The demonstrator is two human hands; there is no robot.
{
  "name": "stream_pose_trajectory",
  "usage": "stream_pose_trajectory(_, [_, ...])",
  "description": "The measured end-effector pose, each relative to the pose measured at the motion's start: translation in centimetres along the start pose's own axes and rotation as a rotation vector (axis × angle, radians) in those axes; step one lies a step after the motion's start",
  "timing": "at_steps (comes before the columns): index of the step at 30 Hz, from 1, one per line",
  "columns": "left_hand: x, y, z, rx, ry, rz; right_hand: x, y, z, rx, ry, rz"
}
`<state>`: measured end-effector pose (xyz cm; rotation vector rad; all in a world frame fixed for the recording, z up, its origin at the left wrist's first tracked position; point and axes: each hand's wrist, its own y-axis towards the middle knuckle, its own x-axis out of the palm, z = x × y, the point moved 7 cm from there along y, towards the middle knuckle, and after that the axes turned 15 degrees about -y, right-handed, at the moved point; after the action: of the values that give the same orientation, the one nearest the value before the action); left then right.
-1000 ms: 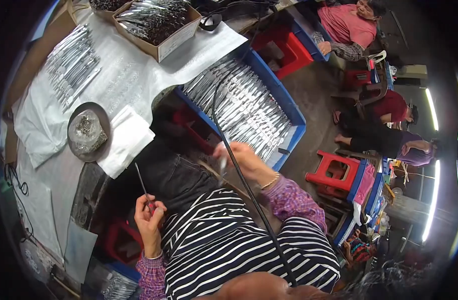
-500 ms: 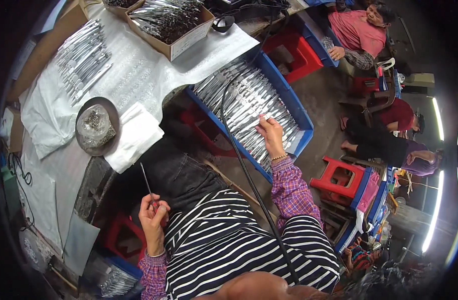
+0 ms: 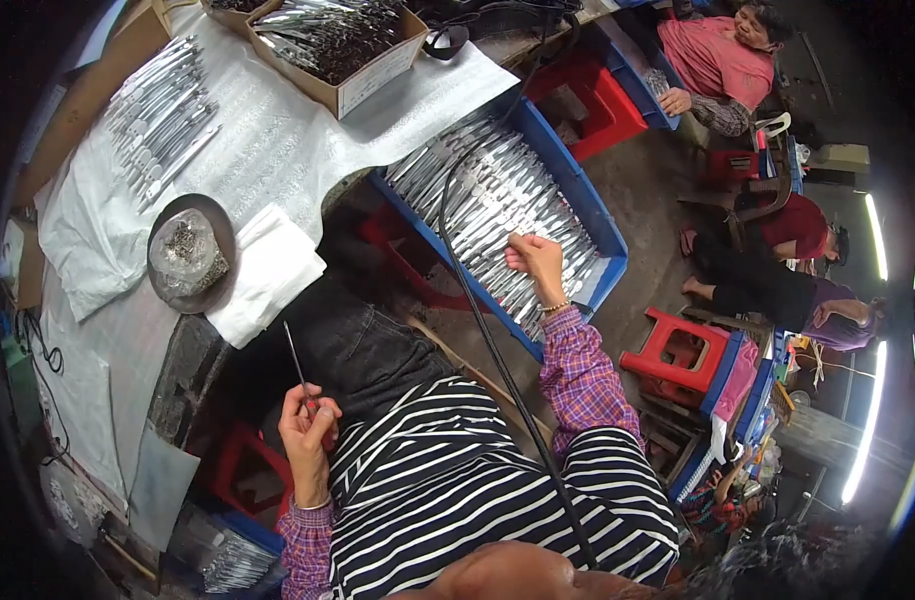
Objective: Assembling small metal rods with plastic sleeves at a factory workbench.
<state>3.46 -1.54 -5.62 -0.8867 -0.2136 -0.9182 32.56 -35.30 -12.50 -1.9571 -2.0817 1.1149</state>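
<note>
My left hand point(image 3: 307, 440) is wrapped round the red handle of a screwdriver point(image 3: 294, 350), its thin shaft pointing up and away over my dark trousers. To the right, a blue plastic bin point(image 3: 605, 215) holds many long, slim silver metal pieces point(image 3: 487, 190) laid side by side. My right hand point(image 3: 539, 268) is over the near part of these pieces with thumb and fingers pinched together. Whatever lies between those fingertips, if anything, is too small to make out.
A dark round dish point(image 3: 185, 303) with small parts in clear plastic stands on the white-covered table point(image 3: 277, 140), beside a folded white cloth point(image 3: 267, 275). More silver pieces and a cardboard box point(image 3: 362, 85) lie farther back. A black cable point(image 3: 487, 325) crosses before the bin. Co-workers sit at right.
My right hand has shifted slightly left and its fingers have curled closer over the metal pieces. The left hand still holds the screwdriver in nearly the same place.
</note>
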Motion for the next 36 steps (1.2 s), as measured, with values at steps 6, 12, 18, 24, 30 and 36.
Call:
stream_pose_trajectory(6, [-0.2, 0.1, -0.1, -0.001, 0.003, 0.005, -2.8, 0.9, -0.5, -0.057, 0.012, 0.095])
stream_pose_trajectory(12, [0.1, 0.3, -0.1, 0.002, -0.005, 0.002, -5.3, 3.4, -1.1, -0.154, -0.045, 0.208])
stream_pose_trajectory(18, [0.1, 0.3, -0.5, -0.007, -0.014, -0.003, -5.0, 3.8, -1.6, -0.140, -0.089, 0.207])
stream_pose_trajectory(24, [0.3, 0.6, -0.3, -0.017, -0.007, -0.009, -4.8, 3.5, -1.7, -0.156, -0.013, 0.188])
stream_pose_trajectory(30, [-0.2, 0.5, -0.1, 0.017, -0.030, 0.041, -3.7, 1.7, -2.5, -0.203, -0.059, 0.243])
stream_pose_trajectory(36, [0.2, -0.2, 0.8, -0.041, 0.003, 0.050, -0.7, -3.3, -2.4, -0.195, -0.059, 0.097])
